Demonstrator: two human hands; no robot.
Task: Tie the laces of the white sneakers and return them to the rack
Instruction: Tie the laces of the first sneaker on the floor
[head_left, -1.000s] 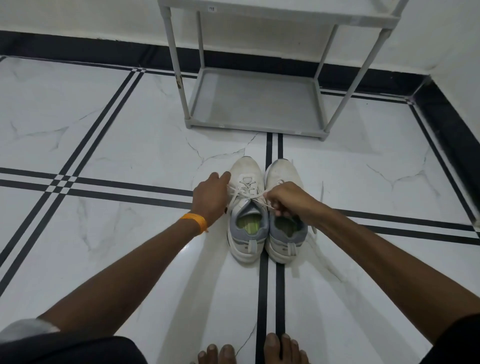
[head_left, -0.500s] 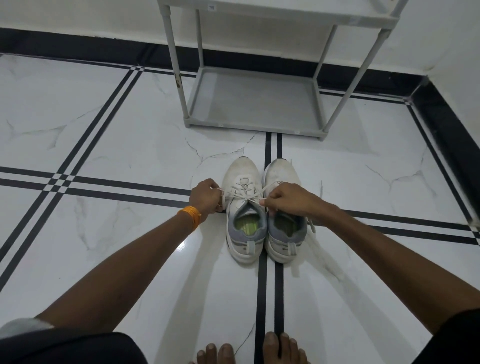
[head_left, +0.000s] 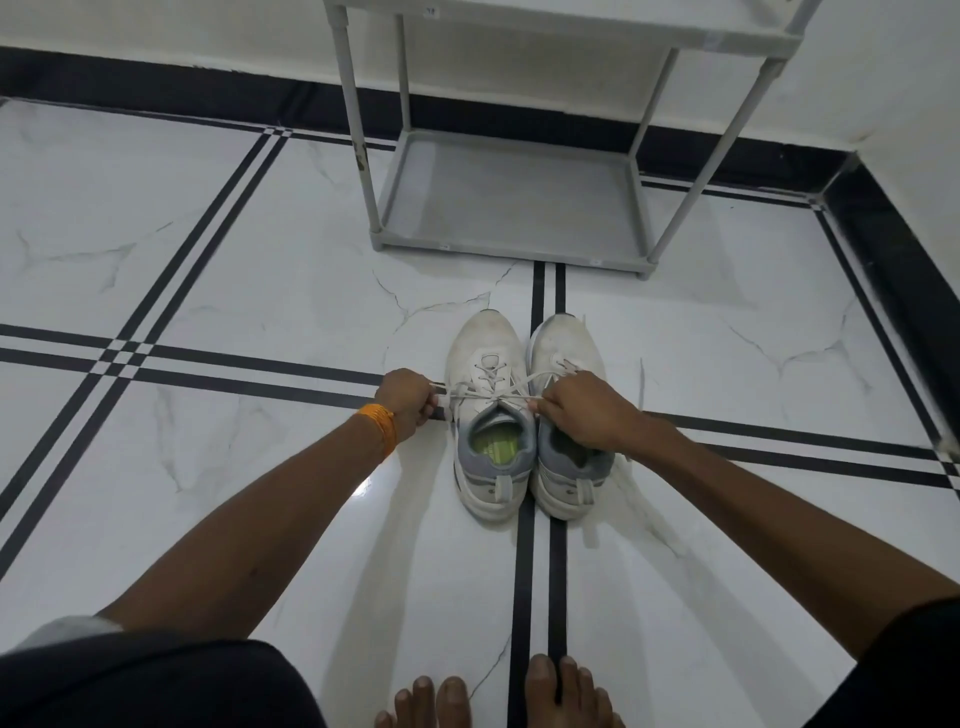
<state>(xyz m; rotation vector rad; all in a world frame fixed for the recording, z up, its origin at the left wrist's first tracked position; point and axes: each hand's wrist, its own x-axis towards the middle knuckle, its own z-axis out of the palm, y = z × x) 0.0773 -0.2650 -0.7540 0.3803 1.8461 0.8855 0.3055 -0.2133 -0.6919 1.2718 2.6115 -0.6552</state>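
Two white sneakers with grey heels stand side by side on the floor, toes pointing away from me. The left sneaker (head_left: 488, 348) has its white lace (head_left: 485, 396) stretched taut sideways across the tongue. My left hand (head_left: 408, 397), with an orange band at the wrist, grips one lace end just left of that shoe. My right hand (head_left: 584, 410) pinches the other end and rests over the right sneaker (head_left: 563, 343), hiding much of its lacing. The grey rack (head_left: 511, 200) stands beyond the shoes, its bottom shelf bare.
White marble floor with black inlay stripes (head_left: 545, 561) runs under the shoes. A black skirting (head_left: 904, 270) and white wall close the right side and the back. My bare toes (head_left: 498, 696) show at the bottom edge.
My hands have drawn apart, the left one moving outward left of the shoe, and the left sneaker's lace has gone from slack to taut.
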